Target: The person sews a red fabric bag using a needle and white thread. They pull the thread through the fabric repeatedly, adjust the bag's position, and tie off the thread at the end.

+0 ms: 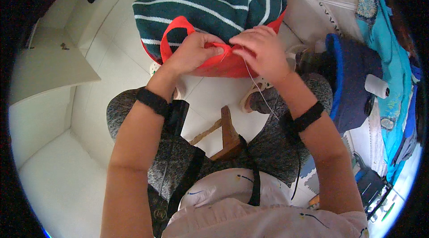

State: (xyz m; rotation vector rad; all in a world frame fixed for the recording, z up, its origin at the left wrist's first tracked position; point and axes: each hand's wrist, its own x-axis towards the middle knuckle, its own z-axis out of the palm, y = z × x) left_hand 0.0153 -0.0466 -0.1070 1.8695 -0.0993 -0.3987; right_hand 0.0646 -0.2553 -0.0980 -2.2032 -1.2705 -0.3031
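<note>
A red fabric bag point(218, 68) stands before me, its loop handle point(165, 41) raised at the left. Out of its mouth bulges a dark green knitted textile point(201, 10) with white stripes. My left hand point(197, 51) pinches the red strap at the bag's near edge. Beside it, my right hand point(259, 50) has its thumb and fingertips at the same red edge; whether anything is pinched there is unclear. A white thread point(256, 85) runs from the red edge below my right hand towards my right wrist. A short, thin pale line, thread or needle, crosses the red fabric by my left thumb.
A white thread spool point(376, 86) rests on a dark navy item point(355, 70) with a blue edge at my right. Turquoise cloth point(395, 103) lies farther right. Between my knees shows a wooden stool part point(227, 127). An open cabinet door point(57, 63) juts in from the left.
</note>
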